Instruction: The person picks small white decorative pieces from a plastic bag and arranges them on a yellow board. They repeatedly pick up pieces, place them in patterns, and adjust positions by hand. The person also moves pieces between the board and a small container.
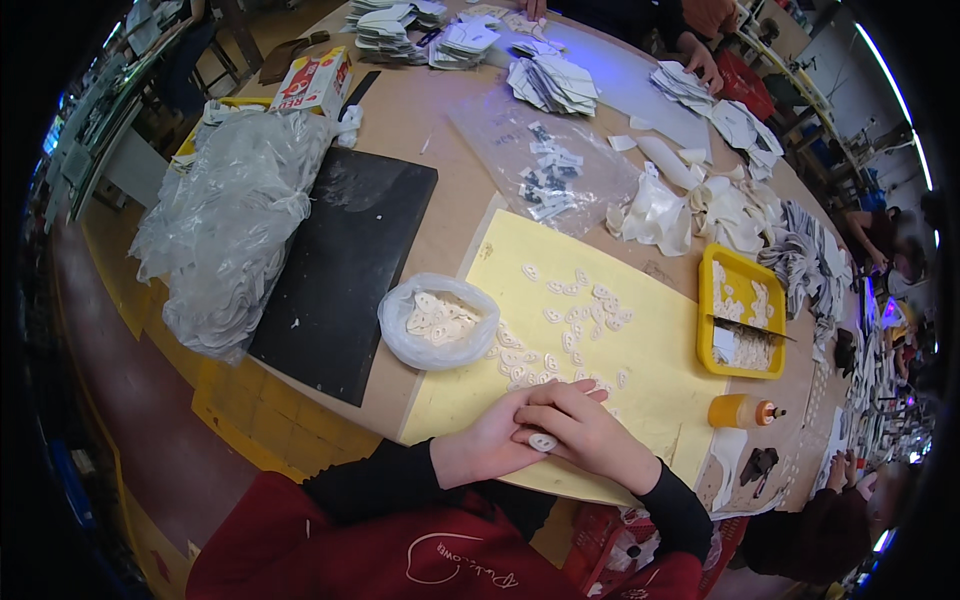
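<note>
Head view: left hand and right hand overlap near the edge of the yellow sheet, pinching one small white oval piece. Light grip; piece could slip among loose pieces beside the open bag.

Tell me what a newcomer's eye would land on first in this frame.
Probably the pale yellow sheet at centre, strewn with small white cut pieces, with both hands meeting at its near edge: the left hand and right hand pinch one white piece together. Next, the open bag of pieces beside the black mat, and the yellow tray to the right.
</note>
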Available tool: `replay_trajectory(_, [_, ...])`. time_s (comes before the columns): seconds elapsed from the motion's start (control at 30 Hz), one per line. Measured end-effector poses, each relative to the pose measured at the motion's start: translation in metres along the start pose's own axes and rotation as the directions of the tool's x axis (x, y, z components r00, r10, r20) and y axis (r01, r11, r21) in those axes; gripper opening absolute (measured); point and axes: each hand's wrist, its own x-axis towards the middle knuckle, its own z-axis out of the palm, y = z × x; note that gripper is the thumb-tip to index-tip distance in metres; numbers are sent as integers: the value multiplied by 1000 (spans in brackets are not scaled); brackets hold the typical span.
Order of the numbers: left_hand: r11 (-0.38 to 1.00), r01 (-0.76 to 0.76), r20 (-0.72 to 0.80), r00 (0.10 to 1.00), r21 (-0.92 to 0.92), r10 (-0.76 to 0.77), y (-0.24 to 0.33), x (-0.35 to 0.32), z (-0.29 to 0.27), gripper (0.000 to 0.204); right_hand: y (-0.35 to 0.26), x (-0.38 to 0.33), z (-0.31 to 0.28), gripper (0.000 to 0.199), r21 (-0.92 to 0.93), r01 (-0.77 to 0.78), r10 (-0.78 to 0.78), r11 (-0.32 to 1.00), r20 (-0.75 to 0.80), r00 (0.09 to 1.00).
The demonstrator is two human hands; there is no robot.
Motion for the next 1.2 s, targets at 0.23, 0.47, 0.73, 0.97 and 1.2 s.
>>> replay_trajectory(0.23, [957,65,317,948,-283,29,4,4,-53,32,-8,13,-19,36,-70,29,-23,997,82,996])
replay_trajectory(0.47, [952,27,128,992,-305,13,11,-6,-32,31,-4,15,-33,37,-43,-190,190,981,-14,982])
replay_trajectory(0.73, [951,32,204,978,-307,32,16,-14,-34,33,-12,25,-33,26,-50,-270,271,962,4,963])
replay_trajectory(0.97, [990,-61,-206,978,-126,34,30,-46,-4,35,-18,48,-31,15,77,-321,317,944,60,947])
replay_trajectory(1.2, [990,-122,-177,978,-65,109,47,-72,2,44,-23,78,-29,13,244,-417,414,876,66,908])
